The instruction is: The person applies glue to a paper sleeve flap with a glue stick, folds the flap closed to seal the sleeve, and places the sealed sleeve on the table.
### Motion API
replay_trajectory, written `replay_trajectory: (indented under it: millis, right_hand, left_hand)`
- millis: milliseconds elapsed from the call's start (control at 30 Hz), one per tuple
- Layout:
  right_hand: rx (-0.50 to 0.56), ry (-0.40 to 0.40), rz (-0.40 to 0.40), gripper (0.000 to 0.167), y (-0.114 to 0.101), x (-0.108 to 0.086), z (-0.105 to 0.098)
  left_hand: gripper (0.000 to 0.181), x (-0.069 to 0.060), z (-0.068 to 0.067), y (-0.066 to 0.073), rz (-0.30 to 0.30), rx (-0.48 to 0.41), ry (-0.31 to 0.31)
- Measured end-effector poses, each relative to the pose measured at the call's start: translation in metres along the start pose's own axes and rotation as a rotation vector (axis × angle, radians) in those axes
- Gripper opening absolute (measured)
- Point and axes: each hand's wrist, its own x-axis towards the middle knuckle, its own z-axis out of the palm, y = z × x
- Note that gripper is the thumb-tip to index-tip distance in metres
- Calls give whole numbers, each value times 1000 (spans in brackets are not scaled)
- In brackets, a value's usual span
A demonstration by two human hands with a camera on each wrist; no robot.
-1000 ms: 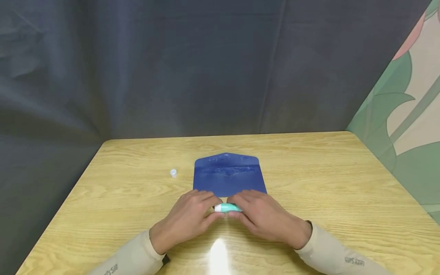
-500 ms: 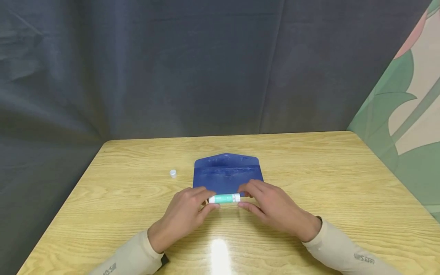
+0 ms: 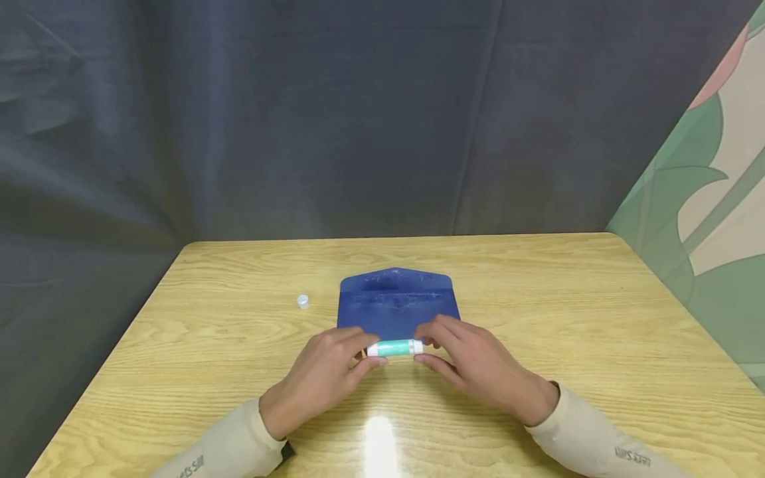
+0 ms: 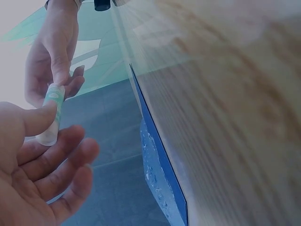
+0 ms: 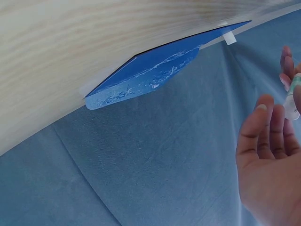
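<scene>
The glue stick (image 3: 396, 348) was by the near edge of the envelope (image 3: 394, 312). The left hand's (image 3: 319, 368) fingers pinched one end; the right hand's (image 3: 478, 364), partly obscured, appeared to pinch the other. Judged light, stiff, smooth; best held endwise.

The tube (image 3: 394, 348) looks to be of smooth plastic, and the cap (image 3: 303, 302) seems of plastic also. The envelope (image 3: 397, 315) has the look of matt paper, but its flap (image 3: 396, 280) carries rough, shiny smears (image 5: 155, 86). The table (image 3: 550, 299) shows wood grain under a glossy finish. The 2 sleeves (image 3: 224, 441) are smooth matt cloth; the curtain (image 3: 335, 119) appears as creased cloth.
</scene>
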Motion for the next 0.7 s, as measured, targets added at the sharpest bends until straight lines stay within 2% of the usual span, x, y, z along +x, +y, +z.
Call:
replay_trajectory:
  millis: [233, 467, 700]
  right_hand:
    - [1, 28, -20, 20, 0, 2, 1]
    - [-5, 22, -2, 21, 0, 2, -1]
    - [19, 21, 3, 19, -2, 1, 0]
  left_hand:
    - [18, -1, 0, -2, 3, -29, -8]
    - [17, 0, 0, -1, 21, -48, -6]
    - [20, 0, -1, 1, -13, -76, -26]
